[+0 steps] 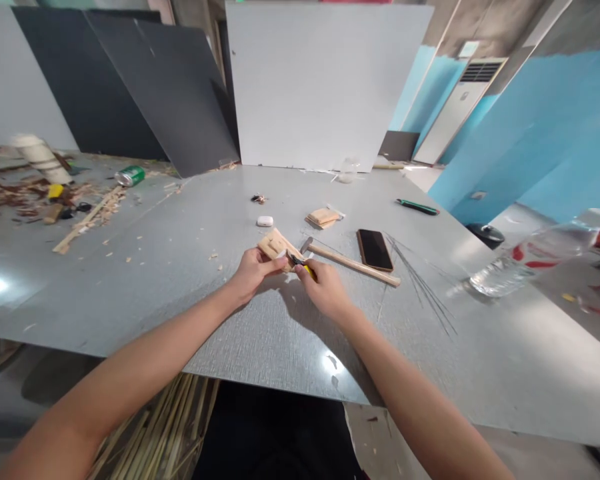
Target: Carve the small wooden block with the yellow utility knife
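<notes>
Above the bench (pixel 220 347), in from its near edge, a wooden piece (pixel 270 244) is held by the left hand (pixel 251 272), fingers clamped on it. Yellow-handled pliers (pixel 297 261) are gripped in the right hand (pixel 325 287), fingers closed, tip at the piece. Raised parts are already seen on it; the work is judged unfinished, and what is left cannot be told.

L hand (pixel 250 272) grips wooden pc (pixel 271 245) over grey tbl (pixel 220 217); R hand (pixel 326 288) holds yellow-handled tool (pixel 309 271), dark tip at pc's R side. Hammer (pixel 355 263) lies just beyond R hand, phone (pixel 375 250) alongside, thin wood stack (pixel 322 217) & white case (pixel 265 221) behind, btl (pixel 523 261) far R.
</notes>
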A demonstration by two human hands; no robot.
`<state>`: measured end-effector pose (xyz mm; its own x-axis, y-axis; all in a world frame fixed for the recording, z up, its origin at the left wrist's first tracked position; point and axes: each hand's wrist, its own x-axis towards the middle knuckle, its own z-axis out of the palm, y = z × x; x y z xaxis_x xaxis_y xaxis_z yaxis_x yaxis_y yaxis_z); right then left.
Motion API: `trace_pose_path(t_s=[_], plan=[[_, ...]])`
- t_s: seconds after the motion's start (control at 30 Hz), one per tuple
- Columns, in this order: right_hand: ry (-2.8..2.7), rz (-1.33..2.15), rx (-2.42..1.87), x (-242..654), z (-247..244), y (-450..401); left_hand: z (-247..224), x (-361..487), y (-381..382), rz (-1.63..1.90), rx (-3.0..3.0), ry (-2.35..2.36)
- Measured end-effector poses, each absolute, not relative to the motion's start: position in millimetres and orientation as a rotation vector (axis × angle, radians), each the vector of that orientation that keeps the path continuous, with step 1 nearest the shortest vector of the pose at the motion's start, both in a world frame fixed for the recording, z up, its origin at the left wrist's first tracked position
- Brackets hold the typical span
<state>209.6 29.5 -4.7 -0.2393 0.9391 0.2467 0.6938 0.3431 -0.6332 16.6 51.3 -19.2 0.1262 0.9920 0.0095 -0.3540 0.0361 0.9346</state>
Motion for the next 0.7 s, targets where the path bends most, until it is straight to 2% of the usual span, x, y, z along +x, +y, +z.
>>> trace_pose_path(t_s=[0.27, 0.5, 0.7], plan=[[-2.092, 0.459, -1.461, 205.3, 0.2, 22.4, -18.3, 20.8, 45.9, 1.273, 0.981, 0.843], [-2.124, 0.14, -1.711, 205.3, -2.2, 25.1, -13.8, 22.3, 39.5, 1.295, 1.009, 0.851], [-2.018, 0.051, -1.751, 213.5, -0.1, 32.4, -12.2, 23.2, 45.3, 1.257, 1.008, 0.87]])
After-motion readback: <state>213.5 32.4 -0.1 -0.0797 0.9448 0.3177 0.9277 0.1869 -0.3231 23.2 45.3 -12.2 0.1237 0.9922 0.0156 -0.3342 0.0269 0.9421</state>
